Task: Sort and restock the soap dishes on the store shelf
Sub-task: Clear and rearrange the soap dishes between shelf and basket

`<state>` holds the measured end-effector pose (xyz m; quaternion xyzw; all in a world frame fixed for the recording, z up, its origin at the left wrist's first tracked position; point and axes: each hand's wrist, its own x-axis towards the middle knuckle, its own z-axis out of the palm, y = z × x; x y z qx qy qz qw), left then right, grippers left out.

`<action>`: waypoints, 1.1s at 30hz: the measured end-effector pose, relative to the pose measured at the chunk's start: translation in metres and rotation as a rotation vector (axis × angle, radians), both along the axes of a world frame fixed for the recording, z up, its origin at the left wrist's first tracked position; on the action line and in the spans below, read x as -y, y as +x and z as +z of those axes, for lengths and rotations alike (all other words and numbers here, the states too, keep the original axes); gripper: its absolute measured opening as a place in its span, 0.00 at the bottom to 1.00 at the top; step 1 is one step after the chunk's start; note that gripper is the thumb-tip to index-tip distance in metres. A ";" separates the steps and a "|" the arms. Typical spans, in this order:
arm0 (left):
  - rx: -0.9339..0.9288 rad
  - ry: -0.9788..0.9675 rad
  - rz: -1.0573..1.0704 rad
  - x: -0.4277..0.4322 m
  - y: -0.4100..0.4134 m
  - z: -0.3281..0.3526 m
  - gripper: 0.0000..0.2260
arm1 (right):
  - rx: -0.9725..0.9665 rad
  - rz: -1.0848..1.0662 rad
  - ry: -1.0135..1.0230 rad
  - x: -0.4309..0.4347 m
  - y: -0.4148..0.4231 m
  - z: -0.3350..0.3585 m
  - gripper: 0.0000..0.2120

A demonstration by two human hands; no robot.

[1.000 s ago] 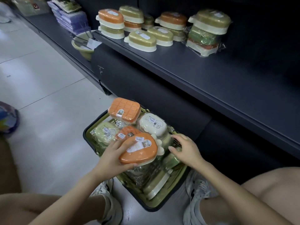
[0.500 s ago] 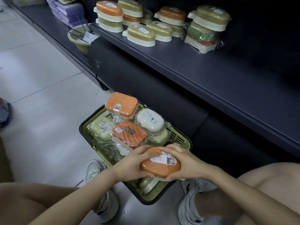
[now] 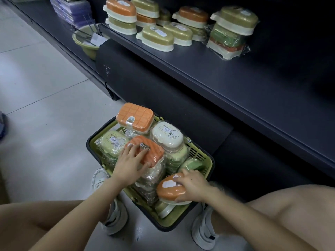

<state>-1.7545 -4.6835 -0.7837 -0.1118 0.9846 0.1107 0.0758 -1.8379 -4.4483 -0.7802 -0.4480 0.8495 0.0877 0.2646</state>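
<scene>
Lidded plastic soap dishes (image 3: 156,38) stand on the dark shelf (image 3: 199,73), but the near green plastic basket (image 3: 208,161) looks mostly full. The left hand (image 3: 132,161) grasps an orange ribbed soap dish (image 3: 152,151), and the right hand (image 3: 193,186) grasps an orange oval soap dish (image 3: 169,191).

A dark shelf (image 3: 226,82) is seen carrying loose soap dishes (image 3: 157,39) with olive or orange lids, some stacked in twos. A plastic-wrapped stack (image 3: 226,38) is placed to their right. A green basket (image 3: 211,163) is set on the tiled floor (image 3: 45,115) below. On a lower ledge (image 3: 41,17), a green bowl (image 3: 85,44) appears to be stood beside purple packs (image 3: 72,8).
</scene>
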 end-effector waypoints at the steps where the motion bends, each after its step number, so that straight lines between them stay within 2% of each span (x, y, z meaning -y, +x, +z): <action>1: -0.005 -0.001 0.004 0.000 -0.001 -0.001 0.42 | -0.062 0.050 0.030 0.003 0.002 -0.006 0.35; 4: -0.048 0.009 0.017 0.000 -0.012 0.004 0.34 | -0.117 0.111 0.062 0.003 0.000 -0.012 0.37; 7: 0.015 0.011 -0.029 0.001 -0.025 0.014 0.32 | 0.013 0.005 -0.033 -0.004 -0.014 0.011 0.42; 9: 0.039 -0.003 -0.089 0.002 -0.039 0.020 0.26 | 0.019 -0.087 -0.215 -0.009 -0.034 0.039 0.34; 13: -0.107 0.011 -0.131 -0.001 -0.080 0.046 0.19 | -0.297 -0.260 -0.823 -0.016 -0.091 0.097 0.20; 14: -0.154 0.029 -0.126 -0.003 -0.092 0.055 0.18 | -0.376 -0.312 -0.922 -0.017 -0.105 0.111 0.17; 17: -0.422 0.075 -0.152 -0.007 -0.131 0.083 0.12 | -0.589 -0.487 -1.023 -0.012 -0.149 0.148 0.12; 19: -0.563 0.082 -0.161 -0.006 -0.156 0.102 0.14 | -0.644 -0.604 -1.037 -0.011 -0.185 0.163 0.15; 21: -0.611 0.065 -0.175 -0.004 -0.184 0.122 0.17 | -0.615 -0.717 -1.003 -0.008 -0.224 0.172 0.23; 24: -0.662 0.021 -0.153 0.008 -0.229 0.144 0.15 | -0.428 -0.892 -1.069 0.001 -0.280 0.187 0.41; 27: -0.691 0.046 -0.145 0.016 -0.268 0.160 0.14 | -0.273 -1.025 -1.199 0.013 -0.323 0.192 0.53; 33: -0.701 0.194 -0.181 0.008 -0.337 0.179 0.20 | -0.332 -0.960 -1.285 0.034 -0.380 0.189 0.61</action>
